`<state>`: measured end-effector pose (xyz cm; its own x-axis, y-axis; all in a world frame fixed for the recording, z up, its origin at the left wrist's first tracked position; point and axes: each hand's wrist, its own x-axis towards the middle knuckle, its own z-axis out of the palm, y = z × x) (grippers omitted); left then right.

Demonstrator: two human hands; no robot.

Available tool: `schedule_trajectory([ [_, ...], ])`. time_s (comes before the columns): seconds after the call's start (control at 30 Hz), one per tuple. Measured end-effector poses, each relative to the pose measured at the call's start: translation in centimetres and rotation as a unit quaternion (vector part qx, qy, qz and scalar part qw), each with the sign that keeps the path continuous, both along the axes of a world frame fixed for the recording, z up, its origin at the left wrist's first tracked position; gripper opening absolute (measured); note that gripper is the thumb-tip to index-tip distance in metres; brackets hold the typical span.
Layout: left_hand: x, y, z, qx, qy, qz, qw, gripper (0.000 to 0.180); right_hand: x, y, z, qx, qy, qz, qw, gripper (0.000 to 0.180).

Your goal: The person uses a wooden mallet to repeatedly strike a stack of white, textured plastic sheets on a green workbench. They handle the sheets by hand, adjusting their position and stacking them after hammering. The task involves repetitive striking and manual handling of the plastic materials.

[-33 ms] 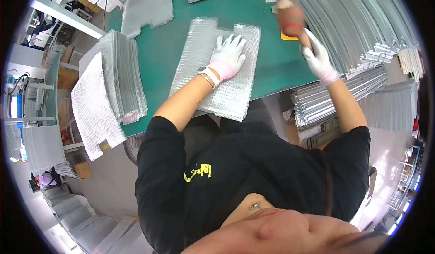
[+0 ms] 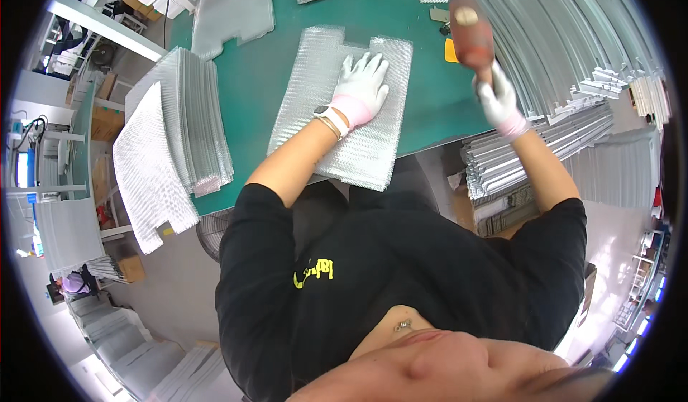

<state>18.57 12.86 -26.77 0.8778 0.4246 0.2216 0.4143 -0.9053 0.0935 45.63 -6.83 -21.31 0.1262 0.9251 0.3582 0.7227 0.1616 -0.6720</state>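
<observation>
In the upper middle of the frame the left hand [image 2: 362,87], in a white glove with a pink cuff, lies flat with its fingers [image 2: 374,64] spread open on a silvery finned metal sheet [image 2: 337,115], holding nothing. That sheet rests on the green tabletop [image 2: 265,72], its near end reaching over the tabletop's front edge toward the person's black shirt. To the upper right the right hand [image 2: 497,101], gloved the same way, has its fingers closed around the handle of a reddish-brown mallet [image 2: 469,29], whose head is raised above the tabletop, well apart from the sheet. Just beside the mallet head a small orange item [image 2: 451,51] lies on the green surface. At the left of the frame stands a stack of similar sheets [image 2: 190,119]; long metal strips [image 2: 566,51] are piled along the right edge.
</observation>
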Motion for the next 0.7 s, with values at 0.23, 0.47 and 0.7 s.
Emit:
schedule_trajectory([
  [0.23, -0.7, -0.4, 0.3, -0.005, 0.014, 0.019, 1.0, 0.056, -3.0, 0.0, 3.7, -0.125, -0.211, 0.057, 0.968, 0.059],
  [0.47, -1.3, -1.2, 4.2, -0.144, 0.041, 0.03, 0.988, 0.047, -2.5, -0.6, 2.6, -0.243, -0.293, 0.089, 0.92, 0.058],
  [0.7, -7.5, -6.5, 5.5, -0.078, -0.012, -0.066, 0.995, 0.05, -3.2, -3.8, 4.6, -0.038, -0.009, -0.017, 0.999, 0.063],
])
